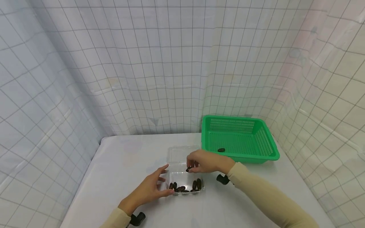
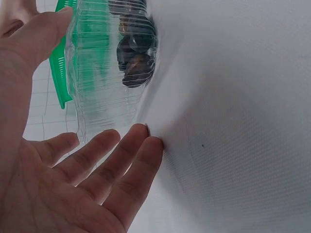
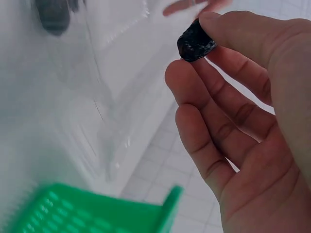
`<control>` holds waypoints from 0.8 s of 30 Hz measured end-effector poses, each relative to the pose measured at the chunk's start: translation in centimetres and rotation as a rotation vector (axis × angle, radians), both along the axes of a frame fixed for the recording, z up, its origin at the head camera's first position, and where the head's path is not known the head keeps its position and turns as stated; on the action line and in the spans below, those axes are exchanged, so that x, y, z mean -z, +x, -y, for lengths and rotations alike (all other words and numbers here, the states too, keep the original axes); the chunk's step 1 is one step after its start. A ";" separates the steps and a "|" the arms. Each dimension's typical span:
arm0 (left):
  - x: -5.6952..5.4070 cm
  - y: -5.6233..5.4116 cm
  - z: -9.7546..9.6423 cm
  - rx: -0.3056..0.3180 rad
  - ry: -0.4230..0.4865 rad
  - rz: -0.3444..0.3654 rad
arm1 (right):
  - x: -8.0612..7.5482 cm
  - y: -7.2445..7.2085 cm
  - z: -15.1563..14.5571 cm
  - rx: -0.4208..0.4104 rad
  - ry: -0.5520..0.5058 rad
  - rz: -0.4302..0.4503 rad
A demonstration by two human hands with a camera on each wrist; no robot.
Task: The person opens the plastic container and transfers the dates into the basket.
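My right hand [image 1: 205, 161] pinches a dark, glossy, wrinkled date [image 3: 194, 41] between thumb and fingertips, above the back part of a clear plastic clamshell box [image 1: 182, 178]. Several more dates [image 1: 198, 183] lie along the front and sides of that box. On its left side, my left hand [image 1: 149, 190] has its fingers spread, with the thumb at the rim and the fingertips low beside the wall in the left wrist view. The box's lid [image 1: 182, 154] lies folded back, away from me.
A green perforated basket [image 1: 239, 157] stands at the back right of the white-covered table [image 1: 119, 161], with one date [image 1: 221, 150] inside near its front left. Gridded white sheets [image 1: 159, 63] hang behind and at both sides.
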State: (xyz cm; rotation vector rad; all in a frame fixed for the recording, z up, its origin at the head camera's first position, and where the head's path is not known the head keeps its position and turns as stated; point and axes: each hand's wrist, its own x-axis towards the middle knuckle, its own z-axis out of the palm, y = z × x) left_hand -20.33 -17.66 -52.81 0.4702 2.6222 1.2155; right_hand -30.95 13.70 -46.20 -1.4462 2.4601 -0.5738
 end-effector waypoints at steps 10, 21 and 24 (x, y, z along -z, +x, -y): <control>-0.3 0.4 -0.2 0.000 -0.003 0.003 | -3.5 -3.4 -3.8 0.160 -0.167 -0.076; 0.2 0.5 -0.2 -0.004 0.000 0.002 | -3.8 -8.4 -8.3 0.390 -0.149 -0.087; 0.1 0.7 -0.2 -0.004 0.003 -0.006 | -3.4 -9.6 -9.2 0.441 -0.124 -0.070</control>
